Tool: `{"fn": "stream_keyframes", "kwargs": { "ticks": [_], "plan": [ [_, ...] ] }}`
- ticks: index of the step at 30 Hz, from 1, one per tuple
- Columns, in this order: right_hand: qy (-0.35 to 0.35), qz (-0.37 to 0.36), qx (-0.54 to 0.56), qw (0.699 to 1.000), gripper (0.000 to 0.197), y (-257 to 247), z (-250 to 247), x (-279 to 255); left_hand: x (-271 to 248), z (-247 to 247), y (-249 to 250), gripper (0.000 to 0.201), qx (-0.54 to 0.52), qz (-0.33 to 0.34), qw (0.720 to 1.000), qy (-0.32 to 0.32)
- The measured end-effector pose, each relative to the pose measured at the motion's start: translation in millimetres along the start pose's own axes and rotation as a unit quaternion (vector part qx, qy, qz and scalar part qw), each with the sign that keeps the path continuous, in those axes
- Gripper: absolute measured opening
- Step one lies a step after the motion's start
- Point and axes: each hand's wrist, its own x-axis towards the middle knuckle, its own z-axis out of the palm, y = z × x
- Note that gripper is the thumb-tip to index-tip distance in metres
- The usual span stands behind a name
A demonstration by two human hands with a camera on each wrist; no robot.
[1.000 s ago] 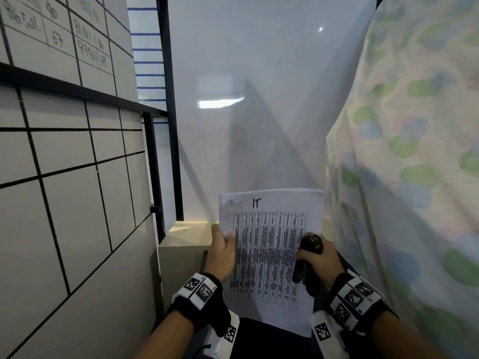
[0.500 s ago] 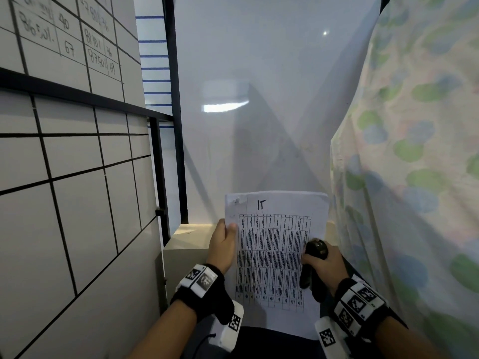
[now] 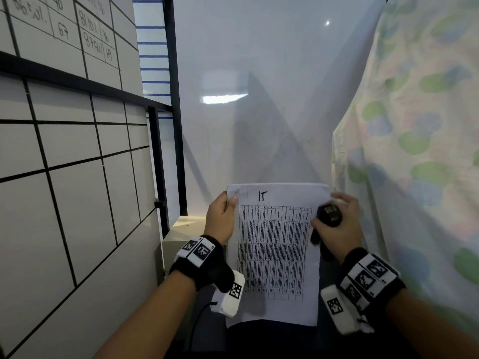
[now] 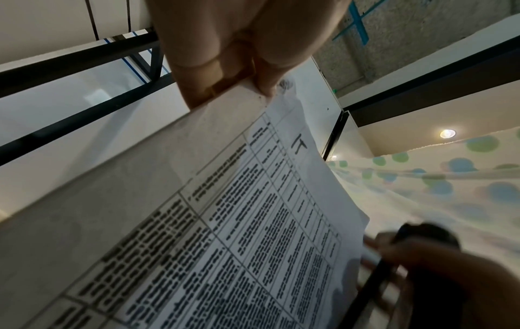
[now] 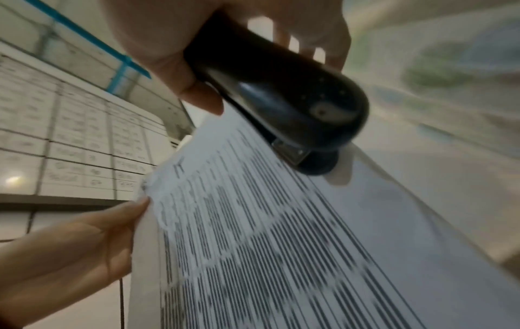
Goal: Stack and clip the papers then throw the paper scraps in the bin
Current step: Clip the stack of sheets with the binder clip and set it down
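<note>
A stack of papers [image 3: 274,255] with a printed table and "IT" handwritten on top hangs upright in front of me. My left hand [image 3: 220,218] pinches its upper left edge, thumb on the front; the pinch shows close up on the papers [image 4: 253,222] in the left wrist view. My right hand [image 3: 339,224] grips a black stapler [image 3: 328,218] at the sheet's right edge, near the top. In the right wrist view the stapler [image 5: 281,93] has its nose over the edge of the papers [image 5: 281,244]. No bin or scraps are in view.
A whiteboard [image 3: 64,177] with a black grid fills the left. A black frame post [image 3: 173,99] stands behind it. A grey-white wall panel [image 3: 259,99] lies ahead, and a dotted curtain [image 3: 414,151] hangs close on the right. A beige ledge [image 3: 186,224] sits below the post.
My left hand has slid up the paper's left edge to the top corner. My right hand with the stapler has moved up along the right edge toward the top.
</note>
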Motion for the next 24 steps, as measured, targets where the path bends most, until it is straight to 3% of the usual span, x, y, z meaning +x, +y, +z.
{"fn": "stream_keyframes", "kwargs": {
  "ticks": [2,4,9,11,14,17,24],
  "plan": [
    [0.026,-0.053,0.003,0.998,0.032,-27.3,-5.5,11.7,0.1,0.6,-0.7,0.023,0.002,0.005,1.0,-0.004],
    [0.017,-0.064,0.076,0.995,0.021,-57.1,-9.4,24.7,0.3,1.1,-1.5,0.024,0.003,0.013,1.0,-0.007],
    [0.002,-0.005,0.329,0.944,0.02,-112.3,11.3,38.4,-5.6,1.7,2.4,0.021,0.013,0.048,0.999,-0.008],
    [-0.012,-0.008,0.331,0.944,0.019,-116.0,29.5,28.0,-10.2,0.9,3.3,0.019,0.018,0.067,0.998,-0.009],
    [0.015,-0.027,0.357,0.934,0.016,-112.5,50.2,12.3,-17.8,-1.1,1.6,0.04,0.018,0.095,0.995,-0.008],
    [0.009,-0.03,0.375,0.927,0.017,-110.8,62.1,6.4,-28.2,-2.9,6.2,0.037,0.016,0.124,0.992,-0.024],
    [-0.062,-0.05,0.309,0.948,0.021,-112.3,78.2,4.9,-25.6,-5.1,5.5,0.036,0.004,0.127,0.991,-0.041]
  ]
}}
